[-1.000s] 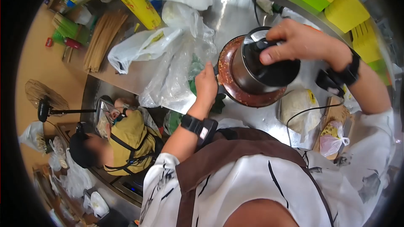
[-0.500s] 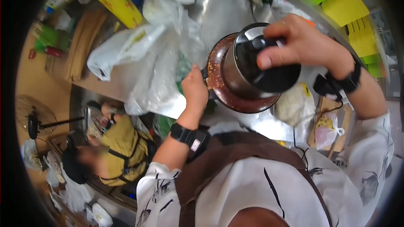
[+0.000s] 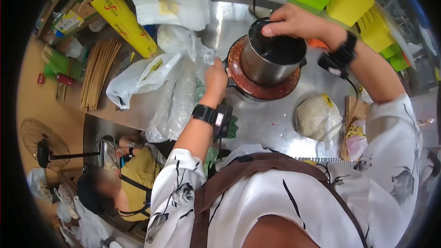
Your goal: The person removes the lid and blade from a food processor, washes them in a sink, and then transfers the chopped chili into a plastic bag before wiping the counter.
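My left hand [image 3: 216, 80] is closed round the side handle of a wide, dark-rimmed pan [image 3: 288, 85] with reddish-brown sauce and specks on its inside. Over the pan, a steel cylindrical vessel [image 3: 268, 68] with a black end [image 3: 282, 48] uppermost leans slightly. My right hand [image 3: 294, 22] grips that black end from above, thumb on the near side. What lies under the vessel is hidden. Crumpled clear plastic bags [image 3: 181, 105] lie just left of my left hand.
A tied bag of pale food [image 3: 317, 117] sits right of the pan on the steel worktop [image 3: 271, 133]. Yellow and green boxes [image 3: 351, 0] line the back right. Wooden sticks [image 3: 97, 73] and a yellow box [image 3: 124, 20] lie left. Another person [image 3: 138, 174] works at lower left.
The view has shifted and shows more of the worktop. The vessel appears more upright and further back over the pan, my right hand moving with it. My left hand keeps the pan handle.
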